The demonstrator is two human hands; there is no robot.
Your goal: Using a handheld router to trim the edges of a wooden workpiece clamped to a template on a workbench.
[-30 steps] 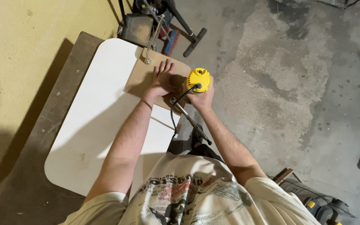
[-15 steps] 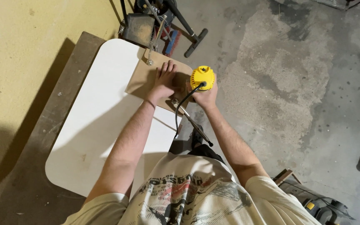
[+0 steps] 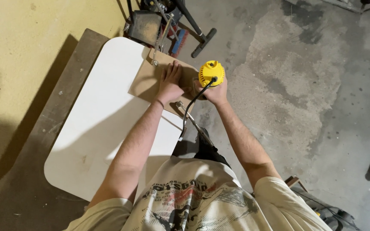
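My right hand grips a yellow-topped corded power tool, a small router, standing at the right edge of a brown wooden board. Its black cord runs back toward me. My left hand lies flat, fingers together, pressing on the brown board. That board rests on a large white panel with rounded corners. A metal clamp stands at the board's far corner, and another clamp bar sits at its near edge.
The white panel lies on a dark wooden bench against a yellow wall. Beyond the board stand a dark boxy lamp and black tripod legs. Stained concrete floor spreads to the right, with tools at the lower right.
The router and my right hand have shifted slightly to the right along the board's edge. My left hand stays pressed on the board.
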